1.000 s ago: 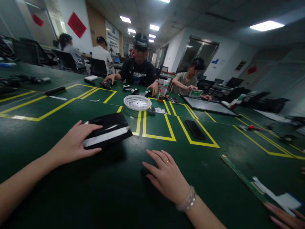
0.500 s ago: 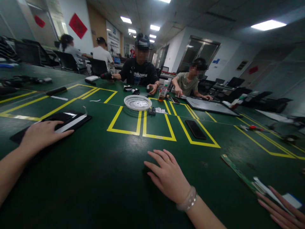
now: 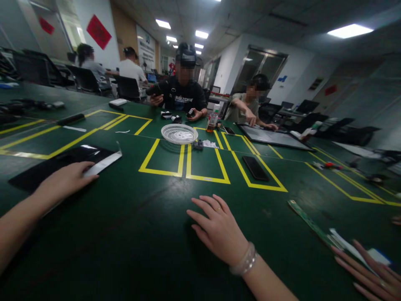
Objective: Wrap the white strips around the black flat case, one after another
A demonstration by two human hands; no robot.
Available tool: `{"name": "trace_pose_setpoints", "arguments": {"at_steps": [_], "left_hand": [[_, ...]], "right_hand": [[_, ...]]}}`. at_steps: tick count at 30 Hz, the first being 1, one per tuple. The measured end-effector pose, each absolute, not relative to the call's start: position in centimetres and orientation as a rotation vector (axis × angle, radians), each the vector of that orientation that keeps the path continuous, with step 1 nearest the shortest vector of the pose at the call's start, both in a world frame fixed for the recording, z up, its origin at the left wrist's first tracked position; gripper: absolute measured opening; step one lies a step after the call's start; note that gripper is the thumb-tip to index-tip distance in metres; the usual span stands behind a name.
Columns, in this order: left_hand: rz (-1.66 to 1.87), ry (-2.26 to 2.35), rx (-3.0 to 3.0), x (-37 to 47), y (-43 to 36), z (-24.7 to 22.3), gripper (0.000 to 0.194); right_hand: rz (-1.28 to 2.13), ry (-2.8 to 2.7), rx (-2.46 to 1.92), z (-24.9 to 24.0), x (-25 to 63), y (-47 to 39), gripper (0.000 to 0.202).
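My left hand point(image 3: 67, 177) is closed on the edge of a flat, glossy black sheet-like pouch point(image 3: 37, 169) at the left. A white strip point(image 3: 105, 163) runs along the pouch's near right side, its far end curling up; thumb and fingers pinch it beside that strip. Lower in the middle, my right hand point(image 3: 216, 225) rests with spread fingers on the green table point(image 3: 150, 234) and holds nothing. It wears a ring and a clear bracelet. Nearest beyond it are yellow tape outlines point(image 3: 208, 179) and a black phone point(image 3: 255, 168).
A round white plastic basket point(image 3: 179, 133) stands mid-table by a small dark part point(image 3: 198, 145). At right lie a green circuit strip point(image 3: 308, 219) and another person's hand point(image 3: 372, 267). Two people sit opposite, one at a large flat panel point(image 3: 275, 138).
The black pouch has turned and been lifted slightly under my left hand, its strip shifting right. My right hand stays put. The person opposite has raised a dark tool.
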State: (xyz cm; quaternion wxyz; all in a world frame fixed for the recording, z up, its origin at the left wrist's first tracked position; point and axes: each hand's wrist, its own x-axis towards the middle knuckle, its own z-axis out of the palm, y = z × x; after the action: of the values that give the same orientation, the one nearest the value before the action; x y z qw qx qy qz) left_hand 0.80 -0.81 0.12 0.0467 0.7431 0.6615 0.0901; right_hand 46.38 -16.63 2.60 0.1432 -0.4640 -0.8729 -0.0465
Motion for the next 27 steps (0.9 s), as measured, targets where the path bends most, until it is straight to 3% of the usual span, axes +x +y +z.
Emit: {"name": "trace_pose_setpoints", "arguments": {"at_steps": [10,16,20,27], "left_hand": [[0.472,1.092,2.542,14.3,-8.6,1.5,0.046],[0.461,0.819,2.522,16.3,-10.8,1.8,0.043],[0.450,0.965,2.560,14.4,-8.5,1.7,0.047],[0.578,1.951,2.389,2.0,-0.4,-0.7,0.090]], "right_hand": [[-0.251,-2.473,-1.204,2.2,45.2,-17.3,0.047],[-0.095,-2.442,-1.195,1.7,45.0,-17.3,0.033],[0.208,-2.326,-1.233,2.2,45.6,-16.9,0.029],[0.948,-1.275,-1.327,2.5,47.4,-14.9,0.044]]}}
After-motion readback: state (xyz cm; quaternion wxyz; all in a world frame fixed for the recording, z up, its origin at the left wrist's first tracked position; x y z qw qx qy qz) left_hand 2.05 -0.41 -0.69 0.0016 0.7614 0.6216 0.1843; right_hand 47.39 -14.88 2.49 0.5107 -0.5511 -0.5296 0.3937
